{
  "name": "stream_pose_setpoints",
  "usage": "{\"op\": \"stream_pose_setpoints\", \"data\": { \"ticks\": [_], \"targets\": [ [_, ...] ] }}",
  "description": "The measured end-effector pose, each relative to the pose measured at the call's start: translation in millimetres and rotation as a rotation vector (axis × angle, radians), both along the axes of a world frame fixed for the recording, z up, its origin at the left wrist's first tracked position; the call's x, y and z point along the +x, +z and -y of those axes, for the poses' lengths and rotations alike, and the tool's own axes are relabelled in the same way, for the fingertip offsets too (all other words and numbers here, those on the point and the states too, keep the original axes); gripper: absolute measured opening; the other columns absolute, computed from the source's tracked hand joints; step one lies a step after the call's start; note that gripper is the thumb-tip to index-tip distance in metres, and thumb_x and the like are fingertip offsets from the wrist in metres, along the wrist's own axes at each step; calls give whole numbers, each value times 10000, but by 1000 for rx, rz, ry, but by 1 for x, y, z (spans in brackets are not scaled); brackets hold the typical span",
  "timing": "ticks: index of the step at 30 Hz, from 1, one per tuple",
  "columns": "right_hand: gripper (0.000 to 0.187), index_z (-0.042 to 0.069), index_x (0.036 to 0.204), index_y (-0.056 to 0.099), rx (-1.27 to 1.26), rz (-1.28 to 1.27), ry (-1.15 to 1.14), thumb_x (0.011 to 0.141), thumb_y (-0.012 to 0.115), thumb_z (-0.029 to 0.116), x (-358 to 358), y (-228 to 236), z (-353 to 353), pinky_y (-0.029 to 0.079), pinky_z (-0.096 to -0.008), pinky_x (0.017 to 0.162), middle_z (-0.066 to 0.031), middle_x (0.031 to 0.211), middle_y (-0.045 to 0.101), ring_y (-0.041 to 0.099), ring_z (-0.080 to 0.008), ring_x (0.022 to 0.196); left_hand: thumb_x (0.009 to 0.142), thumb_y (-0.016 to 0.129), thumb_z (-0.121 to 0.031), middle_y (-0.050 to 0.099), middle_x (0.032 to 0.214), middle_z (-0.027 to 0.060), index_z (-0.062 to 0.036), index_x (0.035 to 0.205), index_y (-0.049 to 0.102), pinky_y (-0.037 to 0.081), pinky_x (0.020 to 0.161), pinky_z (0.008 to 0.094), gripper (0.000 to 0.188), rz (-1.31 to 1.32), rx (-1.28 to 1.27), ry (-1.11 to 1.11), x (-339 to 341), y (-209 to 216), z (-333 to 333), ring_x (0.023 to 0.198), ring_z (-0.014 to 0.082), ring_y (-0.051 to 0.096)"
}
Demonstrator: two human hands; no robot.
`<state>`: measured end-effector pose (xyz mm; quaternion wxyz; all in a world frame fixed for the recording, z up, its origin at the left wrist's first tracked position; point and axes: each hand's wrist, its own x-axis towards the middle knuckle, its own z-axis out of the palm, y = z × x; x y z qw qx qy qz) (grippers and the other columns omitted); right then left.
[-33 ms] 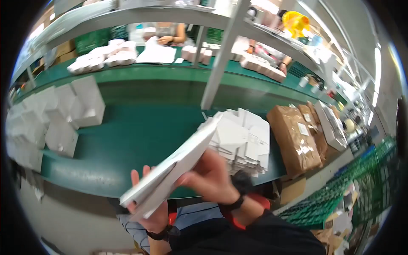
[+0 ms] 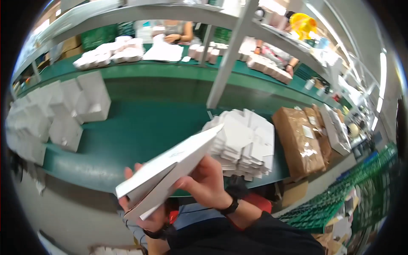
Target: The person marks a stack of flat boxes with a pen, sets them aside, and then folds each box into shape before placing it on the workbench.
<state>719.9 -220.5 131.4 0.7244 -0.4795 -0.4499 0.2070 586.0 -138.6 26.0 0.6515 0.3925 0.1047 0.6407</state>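
A white folding carton (image 2: 178,155), partly opened out, slants up to the right above the green table's near edge. My left hand (image 2: 155,219) is closed round its lower left end, with fingertips showing past the far side. Around the carton's right part closes my right hand (image 2: 208,183), its thumb pressed along the near panel and its fingers partly hidden behind. A gap shows between the carton's panels at the lower end. Just beyond my right hand lies a stack of flat white cartons (image 2: 238,136), loosely piled.
Several set-up white boxes (image 2: 59,106) crowd the table's left end. Brown wrapped packages (image 2: 297,140) stand at the right, above a green mesh crate (image 2: 327,204). A grey post (image 2: 227,63) rises from the table's back. Two people (image 2: 174,36) handle small pale boxes on the far bench.
The carton has tilted to show more of its upper panel, and the gap at its lower end has widened. Both hands still hold it. The view has shifted slightly.
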Motion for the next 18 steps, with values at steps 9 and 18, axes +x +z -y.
{"op": "stream_pose_setpoints", "data": {
  "ticks": [9,18],
  "targets": [
    [708,-33,1474,475,-296,-363,562,924,832,232,-48,-26,-11,518,-362,1026,-147,1278,671,628,-188,1195,1026,570,-474,514,1520,217,4,1567,362,483,1126,491,751,-718,-114,-556,-137,-15,-48,1328,390,578],
    [968,-5,1578,355,-121,484,171,810,902,215,-32,-28,-18,422,-420,1129,-257,1583,386,443,-336,1439,961,715,-328,414,1588,214,-21,1587,335,429,1155,511,795,-265,-515,-426,-118,-59,-34,1413,382,491]
  ]
}}
